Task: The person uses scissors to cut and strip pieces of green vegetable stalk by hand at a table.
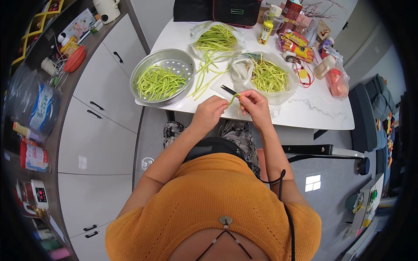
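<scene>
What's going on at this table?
A person holds a bent green stem between left hand and right hand, at the near edge of a white table. A dark pointed tool shows beside the fingers; whether it's held is unclear. Short green pieces sit in a perforated metal pan at left; longer stems lie in and spill from a plastic bag.

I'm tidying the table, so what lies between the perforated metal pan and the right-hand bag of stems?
In the head view, long green stems lie across the white tabletop between the perforated pan and that bag.
</scene>
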A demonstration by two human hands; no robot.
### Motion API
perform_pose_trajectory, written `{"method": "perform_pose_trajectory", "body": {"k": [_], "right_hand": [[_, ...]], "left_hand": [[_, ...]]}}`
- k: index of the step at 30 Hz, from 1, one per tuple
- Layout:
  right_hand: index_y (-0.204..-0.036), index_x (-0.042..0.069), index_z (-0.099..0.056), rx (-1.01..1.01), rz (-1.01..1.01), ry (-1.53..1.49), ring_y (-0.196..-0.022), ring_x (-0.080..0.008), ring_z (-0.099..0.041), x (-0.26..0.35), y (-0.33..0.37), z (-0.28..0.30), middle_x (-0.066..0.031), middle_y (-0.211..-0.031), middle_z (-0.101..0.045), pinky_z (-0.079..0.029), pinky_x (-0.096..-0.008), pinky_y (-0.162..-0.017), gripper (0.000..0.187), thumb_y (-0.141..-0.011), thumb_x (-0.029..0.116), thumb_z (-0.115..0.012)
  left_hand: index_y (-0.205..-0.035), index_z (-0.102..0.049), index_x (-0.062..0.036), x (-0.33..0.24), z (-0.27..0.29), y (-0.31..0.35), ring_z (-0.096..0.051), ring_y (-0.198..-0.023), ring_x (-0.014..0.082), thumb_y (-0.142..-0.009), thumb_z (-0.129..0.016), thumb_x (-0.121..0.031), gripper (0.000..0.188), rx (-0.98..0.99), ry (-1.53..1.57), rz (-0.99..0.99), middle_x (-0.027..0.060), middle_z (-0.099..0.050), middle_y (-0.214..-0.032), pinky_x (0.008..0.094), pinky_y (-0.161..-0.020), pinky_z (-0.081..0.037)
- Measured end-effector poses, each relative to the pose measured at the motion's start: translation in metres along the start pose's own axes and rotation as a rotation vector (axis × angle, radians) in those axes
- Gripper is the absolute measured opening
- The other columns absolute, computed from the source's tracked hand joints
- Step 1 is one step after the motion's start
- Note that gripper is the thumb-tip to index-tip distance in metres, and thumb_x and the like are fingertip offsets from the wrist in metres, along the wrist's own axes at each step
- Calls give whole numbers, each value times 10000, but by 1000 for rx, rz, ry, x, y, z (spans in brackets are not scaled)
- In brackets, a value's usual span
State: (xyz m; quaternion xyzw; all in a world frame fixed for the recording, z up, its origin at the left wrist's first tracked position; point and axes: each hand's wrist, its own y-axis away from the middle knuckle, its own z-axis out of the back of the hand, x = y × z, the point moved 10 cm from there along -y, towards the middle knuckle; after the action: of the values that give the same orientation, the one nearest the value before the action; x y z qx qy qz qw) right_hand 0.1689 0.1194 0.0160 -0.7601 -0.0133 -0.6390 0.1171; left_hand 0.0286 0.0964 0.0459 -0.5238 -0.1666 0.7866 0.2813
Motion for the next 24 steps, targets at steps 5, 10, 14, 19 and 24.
{"method": "perform_pose_trajectory", "body": {"k": [5,10,14,19,24], "right_hand": [[-1040,21,-602,19,-82,-169,-555,-36,-458,4,4,-7,19,-722,-528,-378,-166,-478,201,-856,100,-588],[-1061,33,-611,105,-107,-167,-550,-41,-422,0,4,-12,25,-717,-519,-344,-172,-482,221,-859,119,-590],[-1026,30,-628,113,-52,-165,-543,-44,-401,-6,1,-5,24,-695,-515,-312,-179,-477,199,-857,130,-597],[-931,27,-657,40,-44,-72,-541,-42,-397,-2,0,1,29,-671,-516,-307,-185,-480,138,-845,126,-612],[-873,20,-658,-169,235,374,-563,-65,-456,36,2,7,7,-647,-537,-372,-205,-515,117,-830,123,-621]], "left_hand": [[-893,-618,38,13,-7,2,-589,-623,121,-812,-531,18,121,48,150,155,81,-598,-805,221,-563,-478],[-892,-621,36,14,-10,2,-592,-640,115,-818,-536,8,116,85,200,213,74,-598,-805,222,-574,-481],[-888,-619,37,12,-13,3,-594,-649,110,-816,-551,4,104,118,213,231,71,-598,-806,221,-583,-483],[-890,-617,33,11,-20,5,-592,-648,103,-821,-560,-5,97,143,209,225,61,-594,-798,218,-581,-483],[-907,-608,29,19,-18,8,-587,-637,94,-839,-560,-29,101,80,293,308,58,-597,-795,212,-571,-484]]}}
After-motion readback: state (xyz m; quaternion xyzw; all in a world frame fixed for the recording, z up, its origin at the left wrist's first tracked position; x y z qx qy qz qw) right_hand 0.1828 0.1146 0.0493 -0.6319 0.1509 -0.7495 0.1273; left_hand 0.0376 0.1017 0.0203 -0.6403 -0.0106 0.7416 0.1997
